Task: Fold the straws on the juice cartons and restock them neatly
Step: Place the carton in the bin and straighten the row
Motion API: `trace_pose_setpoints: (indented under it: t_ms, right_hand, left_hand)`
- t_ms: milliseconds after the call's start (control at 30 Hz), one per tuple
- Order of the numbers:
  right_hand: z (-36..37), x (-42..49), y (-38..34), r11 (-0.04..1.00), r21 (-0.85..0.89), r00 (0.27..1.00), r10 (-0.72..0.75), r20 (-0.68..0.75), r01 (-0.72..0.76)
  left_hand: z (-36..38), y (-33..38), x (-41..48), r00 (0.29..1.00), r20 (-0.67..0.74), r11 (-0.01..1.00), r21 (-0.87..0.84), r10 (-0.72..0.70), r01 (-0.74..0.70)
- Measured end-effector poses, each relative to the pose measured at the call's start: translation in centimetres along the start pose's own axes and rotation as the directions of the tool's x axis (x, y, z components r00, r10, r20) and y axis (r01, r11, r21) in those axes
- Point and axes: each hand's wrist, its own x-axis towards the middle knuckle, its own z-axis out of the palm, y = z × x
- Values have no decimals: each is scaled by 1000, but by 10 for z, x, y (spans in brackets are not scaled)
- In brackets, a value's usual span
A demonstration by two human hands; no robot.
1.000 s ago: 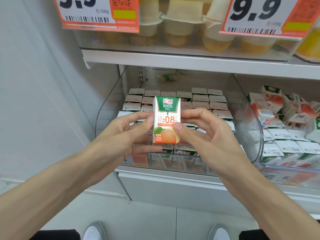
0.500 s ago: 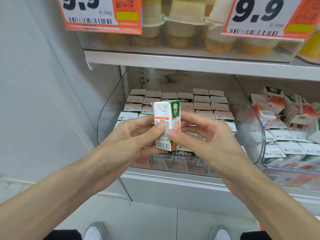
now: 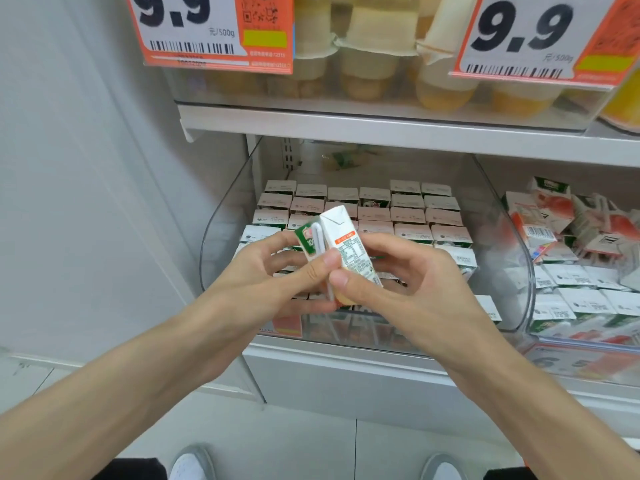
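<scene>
A small green-and-white juice carton (image 3: 349, 245) is held tilted in front of the shelf, its side panel with the nutrition table facing me. A white wrapped straw (image 3: 320, 242) runs along its left edge. My left hand (image 3: 273, 275) grips the carton from the left, thumb on the straw's lower part. My right hand (image 3: 405, 289) grips it from the right, thumb pressed on the carton's lower front. Behind them a clear plastic bin (image 3: 221, 223) holds several rows of the same cartons (image 3: 408, 216), tops up.
A second clear bin (image 3: 588, 258) at the right holds loosely piled cartons. The white shelf (image 3: 381, 129) above carries fruit cups (image 3: 367, 57) and orange 9.9 price tags (image 3: 214, 29). A grey wall stands at the left. My shoes show at the bottom.
The carton has been turned in both hands from its front face to its side panel, bringing the straw into view at its left edge. Both hands stayed on it.
</scene>
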Motion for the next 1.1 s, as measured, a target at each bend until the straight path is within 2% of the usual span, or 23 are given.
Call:
trace_pose_setpoints:
  t_ms: [100, 233, 333, 500, 633, 767, 1000, 1100]
  right_hand:
    - [-1, 1, 1, 1000, 14, 1000, 4, -17, -4]
    - [-6, 0, -2, 976, 198, 993, 99, -63, -85]
    - [-6, -2, -3, 958, 257, 989, 144, -44, -129]
    - [-5, -1, 0, 986, 135, 984, 113, -137, -95]
    - [-7, -1, 1, 986, 138, 986, 116, -122, -98]
    - [-7, 0, 2, 979, 165, 980, 141, -140, -117]
    - [-4, 2, -2, 974, 146, 983, 181, -36, -174]
    - [-2, 0, -4, 983, 103, 986, 159, -46, -154]
  left_hand:
    - [2, -1, -1, 999, 22, 997, 59, 38, -39]
    - [-2, 1, -1, 994, 83, 989, 127, 71, -82]
    - [-4, 3, -1, 990, 53, 972, 194, 128, -136]
    - [-4, 2, -1, 984, 58, 970, 169, 167, -174]
    - [0, 3, -1, 991, 72, 991, 62, 114, -119]
    - [0, 3, -1, 987, 90, 991, 24, 132, -135]
    - [3, 1, -1, 976, 197, 991, 76, 96, -113]
    - [3, 0, -1, 978, 185, 990, 82, 99, -116]
